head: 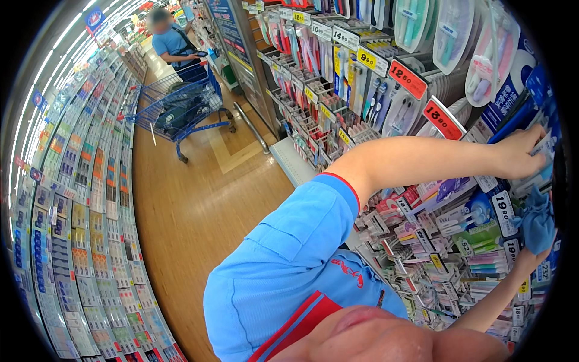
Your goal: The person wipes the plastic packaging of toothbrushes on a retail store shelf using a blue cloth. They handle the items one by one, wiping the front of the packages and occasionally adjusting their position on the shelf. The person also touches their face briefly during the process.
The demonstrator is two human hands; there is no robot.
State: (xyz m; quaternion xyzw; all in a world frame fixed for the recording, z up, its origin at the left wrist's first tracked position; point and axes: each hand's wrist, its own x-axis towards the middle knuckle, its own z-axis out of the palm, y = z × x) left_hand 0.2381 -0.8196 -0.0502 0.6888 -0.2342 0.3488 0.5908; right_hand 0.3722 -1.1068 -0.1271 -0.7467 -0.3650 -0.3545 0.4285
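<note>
My left hand [520, 151] reaches across to the toothbrush display at the right, its fingers closed around clear toothbrush packages [545, 147] near the picture's rim. Below it, a crumpled blue cloth [537, 221] is in my right hand [534, 257], which the cloth partly covers. Beside the cloth stand price tags [503, 212] and a green toothbrush pack [479, 234]. Above my left forearm hang large blister packs with toothbrushes [448, 38].
A blue shopping cart [185, 108] holding dark bags stands farther along the aisle, with a person in a blue shirt [169, 45] behind it. Stocked shelves [86, 217] line the opposite side. A low metal rail [251, 129] runs beside the display end above the wooden-look floor [190, 217].
</note>
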